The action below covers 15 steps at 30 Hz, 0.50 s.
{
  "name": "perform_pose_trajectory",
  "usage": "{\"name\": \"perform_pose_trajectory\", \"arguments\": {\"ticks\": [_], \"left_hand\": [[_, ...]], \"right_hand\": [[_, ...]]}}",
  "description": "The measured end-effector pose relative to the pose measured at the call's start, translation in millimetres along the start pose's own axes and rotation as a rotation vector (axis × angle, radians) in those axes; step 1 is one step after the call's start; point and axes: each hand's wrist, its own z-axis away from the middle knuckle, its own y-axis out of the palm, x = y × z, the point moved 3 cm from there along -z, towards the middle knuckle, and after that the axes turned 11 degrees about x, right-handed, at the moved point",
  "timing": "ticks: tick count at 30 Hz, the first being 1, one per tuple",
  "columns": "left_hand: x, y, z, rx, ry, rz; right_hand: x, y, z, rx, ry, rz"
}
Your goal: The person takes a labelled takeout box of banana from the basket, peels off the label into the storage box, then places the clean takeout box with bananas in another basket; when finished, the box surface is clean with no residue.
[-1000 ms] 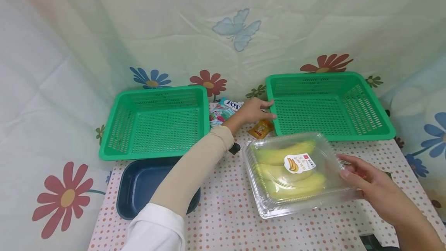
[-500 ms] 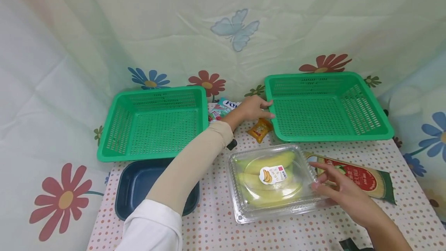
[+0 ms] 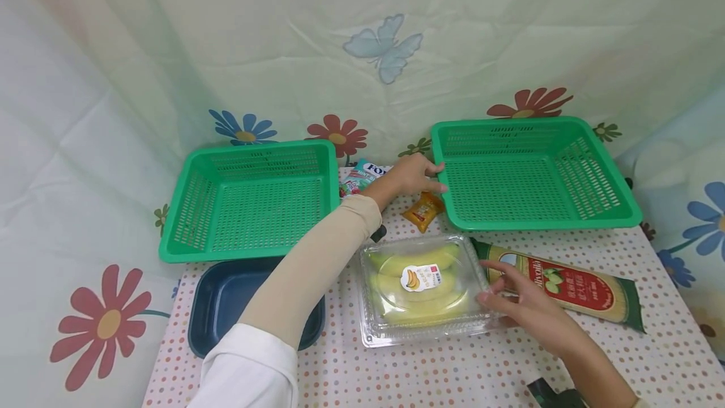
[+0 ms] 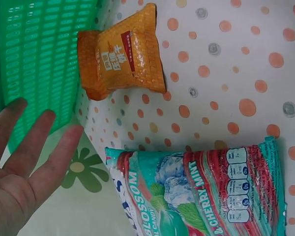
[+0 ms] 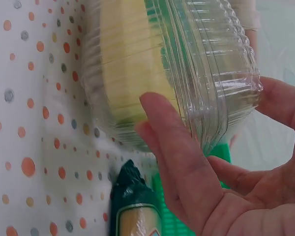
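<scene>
My right hand [image 3: 532, 307] is at the right end of a clear plastic box [image 3: 467, 263] with several bananas [image 3: 419, 317] inside and a white label on its lid. In the right wrist view its thumb meets the lid's edge, while loosely extended fingers [image 5: 167, 137] lie against the side wall. Far off, my left hand [image 3: 410, 178] has its thumb and index finger at the left rim of the right-hand green basket [image 3: 510, 187]. Its other fingers [image 4: 59, 155] reach out relaxed beside the basket's perforated wall.
A spaghetti pack [image 3: 578, 285] lies right of the box. Near my left hand are an orange snack packet [image 3: 423, 209] and a FOX'S candy bag [image 3: 362, 176]. Another green basket [image 3: 260, 219] and a dark blue tray [image 3: 226, 298] stand on the left, partly behind my left arm.
My right hand has brought the banana box leftward and lower, uncovering the spaghetti pack. Between the last two frames the box shifts further left. The left hand stays at the basket's rim.
</scene>
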Motion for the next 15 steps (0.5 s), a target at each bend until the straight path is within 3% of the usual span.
{"name": "perform_pose_trajectory", "arguments": {"ticks": [15], "left_hand": [[-3.2, -0.4, -3.0, 0.037, -0.034, -0.003]], "right_hand": [[-2.2, 12.0, -18.6, 0.007, -0.002, -0.017]]}}
